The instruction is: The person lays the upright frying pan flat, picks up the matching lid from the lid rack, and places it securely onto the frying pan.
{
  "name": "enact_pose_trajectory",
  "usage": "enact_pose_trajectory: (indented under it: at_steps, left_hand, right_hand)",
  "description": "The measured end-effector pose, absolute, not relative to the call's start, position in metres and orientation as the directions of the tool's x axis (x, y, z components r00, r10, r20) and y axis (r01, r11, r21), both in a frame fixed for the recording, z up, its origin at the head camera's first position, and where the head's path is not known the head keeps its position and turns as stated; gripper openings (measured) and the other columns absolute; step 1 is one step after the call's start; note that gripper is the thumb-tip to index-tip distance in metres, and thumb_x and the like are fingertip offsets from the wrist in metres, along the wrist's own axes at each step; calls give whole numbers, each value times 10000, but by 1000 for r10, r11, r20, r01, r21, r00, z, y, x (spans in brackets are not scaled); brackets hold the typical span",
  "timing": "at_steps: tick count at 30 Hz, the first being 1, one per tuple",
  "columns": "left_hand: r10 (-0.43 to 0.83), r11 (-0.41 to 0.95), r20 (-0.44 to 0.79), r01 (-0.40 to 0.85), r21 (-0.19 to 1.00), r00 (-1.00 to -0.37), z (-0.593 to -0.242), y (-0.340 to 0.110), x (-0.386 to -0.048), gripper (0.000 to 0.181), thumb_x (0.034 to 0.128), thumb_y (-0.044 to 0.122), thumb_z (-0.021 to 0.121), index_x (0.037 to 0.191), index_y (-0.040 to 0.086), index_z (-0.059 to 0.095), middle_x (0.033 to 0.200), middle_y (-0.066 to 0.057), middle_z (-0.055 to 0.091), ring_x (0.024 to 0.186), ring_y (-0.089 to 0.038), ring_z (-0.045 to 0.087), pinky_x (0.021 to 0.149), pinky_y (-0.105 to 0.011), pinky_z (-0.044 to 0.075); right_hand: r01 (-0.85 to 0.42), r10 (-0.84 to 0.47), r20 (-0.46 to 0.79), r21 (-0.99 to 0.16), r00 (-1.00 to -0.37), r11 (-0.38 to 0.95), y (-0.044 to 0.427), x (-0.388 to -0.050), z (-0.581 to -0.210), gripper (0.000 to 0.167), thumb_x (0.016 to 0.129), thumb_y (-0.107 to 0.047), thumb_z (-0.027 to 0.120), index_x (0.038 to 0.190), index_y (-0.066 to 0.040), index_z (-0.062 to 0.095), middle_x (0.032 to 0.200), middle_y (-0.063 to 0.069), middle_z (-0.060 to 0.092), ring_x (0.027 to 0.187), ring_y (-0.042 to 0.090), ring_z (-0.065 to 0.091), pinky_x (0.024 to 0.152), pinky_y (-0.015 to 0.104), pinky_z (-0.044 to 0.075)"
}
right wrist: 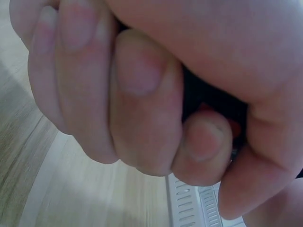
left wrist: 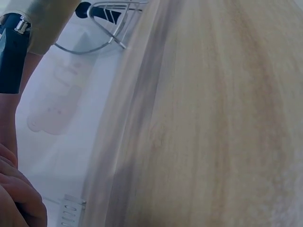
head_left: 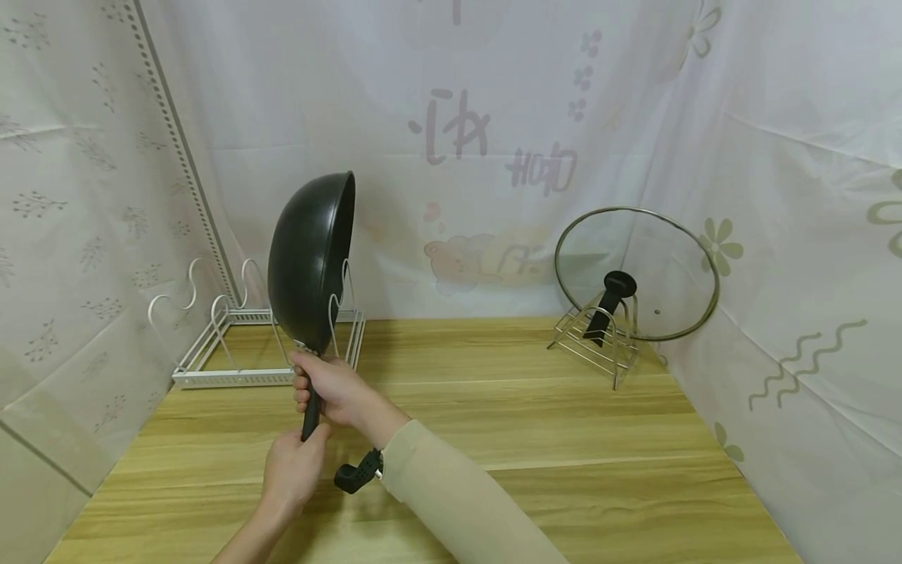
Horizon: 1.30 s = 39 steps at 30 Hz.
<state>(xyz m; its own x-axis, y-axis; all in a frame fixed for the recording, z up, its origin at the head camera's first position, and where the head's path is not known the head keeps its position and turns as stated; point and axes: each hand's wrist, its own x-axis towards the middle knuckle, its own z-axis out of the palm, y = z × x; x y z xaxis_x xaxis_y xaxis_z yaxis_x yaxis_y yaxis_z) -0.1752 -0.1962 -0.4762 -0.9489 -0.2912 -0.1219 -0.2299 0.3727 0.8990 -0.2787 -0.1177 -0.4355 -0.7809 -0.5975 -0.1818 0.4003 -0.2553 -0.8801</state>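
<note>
A black wok (head_left: 303,254) stands on its side, its opening turned right, among the wire loops of a white dish rack (head_left: 239,377). My right hand (head_left: 337,385) grips its handle close to the bowl. In the right wrist view, curled fingers (right wrist: 142,104) wrap round the black handle (right wrist: 213,97), where a bit of red shows. My left hand (head_left: 292,470) holds the lower end of the handle (head_left: 311,415), thumb along it; its fingers are mostly hidden. The left wrist view shows curled fingers (left wrist: 21,194) at the lower left edge and bare tabletop.
At the back right, a glass lid (head_left: 662,258) with a black knob leans in a small wire stand (head_left: 599,352). Printed white curtains (head_left: 458,78) enclose the wooden table (head_left: 507,439). A black wrist device (head_left: 358,471) hangs below the right sleeve.
</note>
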Motion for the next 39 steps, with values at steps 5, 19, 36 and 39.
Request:
enact_pose_trajectory:
  at_steps: [5, 19, 36, 39]
  left_hand:
    - [-295, 377, -113, -224, 899, -949, -474, -196, -175, 452, 1013, 263, 591, 602, 186, 419, 531, 86, 374, 459, -104, 335, 431, -262, 288]
    - [-314, 427, -86, -222, 876, -946, -466, -196, -171, 458, 1010, 282, 582, 587, 177, 441, 529, 70, 400, 483, -146, 384, 459, -299, 323]
    - [-300, 458, -44, -184, 870, -953, -459, -198, -170, 464, 1027, 284, 585, 595, 169, 458, 523, 63, 405, 471, -142, 378, 451, -299, 320]
    - [-300, 455, -44, -183, 872, -953, -457, -198, -170, 468, 1024, 280, 588, 589, 172, 452, 518, 65, 400, 465, -138, 374, 445, -296, 316]
  right_hand:
    - [399, -598, -178, -879, -781, -260, -118, -277, -432, 437, 1142, -334, 570, 738, -191, 488, 675, -80, 424, 559, 74, 408, 556, 220, 413]
    - [382, -609, -151, -884, -779, -269, -119, -275, -424, 448, 1140, -330, 579, 733, -176, 476, 668, -70, 421, 557, 88, 404, 559, 234, 407]
    - [366, -632, -130, -894, -764, -259, -116, -273, -412, 446, 1143, -343, 578, 744, -173, 473, 673, -70, 421, 563, 86, 409, 563, 229, 416]
    - [366, -639, -125, -893, -759, -261, -115, -272, -410, 446, 1146, -340, 571, 745, -175, 469, 670, -72, 417, 560, 84, 406, 562, 228, 414]
